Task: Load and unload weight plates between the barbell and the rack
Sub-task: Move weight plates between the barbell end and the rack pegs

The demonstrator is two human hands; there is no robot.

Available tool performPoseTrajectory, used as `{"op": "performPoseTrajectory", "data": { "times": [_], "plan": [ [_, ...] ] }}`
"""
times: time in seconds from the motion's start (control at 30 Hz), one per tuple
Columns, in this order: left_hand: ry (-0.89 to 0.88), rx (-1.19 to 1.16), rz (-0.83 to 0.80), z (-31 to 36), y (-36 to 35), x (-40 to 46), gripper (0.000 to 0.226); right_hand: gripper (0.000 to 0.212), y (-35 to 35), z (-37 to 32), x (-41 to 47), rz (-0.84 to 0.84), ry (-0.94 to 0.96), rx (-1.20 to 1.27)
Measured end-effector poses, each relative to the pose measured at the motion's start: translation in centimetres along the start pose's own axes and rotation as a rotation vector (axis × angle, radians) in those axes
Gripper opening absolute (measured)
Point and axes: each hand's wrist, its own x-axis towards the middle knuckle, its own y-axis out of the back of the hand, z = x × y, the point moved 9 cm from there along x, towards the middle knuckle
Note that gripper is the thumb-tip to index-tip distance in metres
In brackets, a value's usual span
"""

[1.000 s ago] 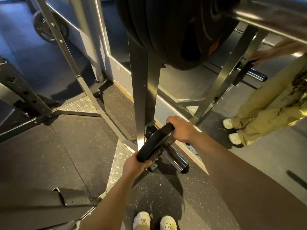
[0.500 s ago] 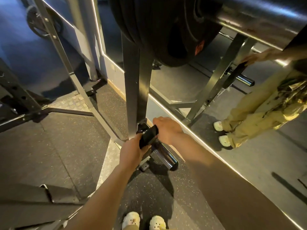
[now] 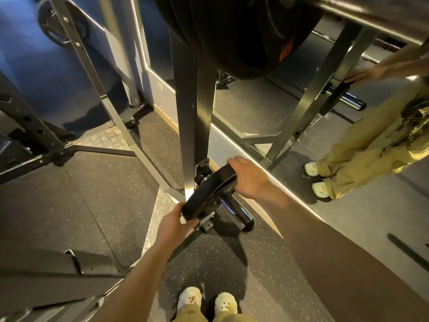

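2 hands are gripping 1 small black weight plate (image 3: 210, 190) by opposite edges — left hand (image 3: 173, 225) low, right hand (image 3: 247, 177) high — as it is sitting on the rack's chrome storage peg (image 3: 234, 211) beside the rack upright (image 3: 193, 117). Several plates (image 3: 236, 31) are hanging on the barbell (image 3: 371, 10) overhead, so I judge plenty remains. Room is lying outward along the peg — the upright is blocking inward.
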Motion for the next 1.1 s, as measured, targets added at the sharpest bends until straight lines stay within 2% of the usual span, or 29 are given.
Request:
{"op": "performPoseTrajectory", "data": {
  "times": [0.1,0.17,0.27,0.37,0.5,0.57,0.67,0.77,0.93,1.03,1.1],
  "plan": [
    [-0.045,-0.028,0.021,3.0,1.6,0.0,0.074,0.061,0.5,-0.7,-0.6,0.008,0.009,-0.108],
    [-0.118,0.022,0.051,6.2,2.2,0.4,0.079,0.06,1.1,-1.3,-0.8,0.012,0.005,-0.169],
    [-0.206,0.356,0.055,9.8,1.4,1.7,0.067,0.055,1.4,-2.5,-1.0,0.003,0.016,-0.269],
    [-0.22,0.476,0.12,10.6,1.2,1.9,0.04,0.059,1.4,-2.9,-1.4,0.012,0.009,-0.274],
    [-0.198,0.296,0.156,7.9,1.2,1.1,0.032,0.063,1.3,-2.0,-1.5,0.038,0.052,-0.085],
    [-0.159,0.159,0.134,6.0,1.0,0.8,0.033,0.073,1.6,0.0,-1.1,0.01,-0.05,0.018],
    [-0.128,0.004,0.098,3.5,0.2,0.3,0.029,0.083,1.3,3.0,-0.3,-0.088,-0.17,-0.002],
    [-0.075,-0.046,0.043,1.6,-0.2,0.5,0.033,0.075,0.4,3.5,0.9,-0.116,-0.125,-0.016],
    [0.015,0.082,-0.059,0.8,-0.7,1.2,0.048,0.033,0.7,2.5,1.1,0.028,-0.071,0.134],
    [-0.039,0.113,-0.104,3.9,0.2,1.4,0.063,0.028,1.1,1.7,0.8,0.073,-0.048,0.05],
    [-0.129,0.196,-0.044,7.4,1.1,2.1,0.074,0.028,1.3,0.9,0.5,0.062,-0.031,-0.041]
  ]
}}
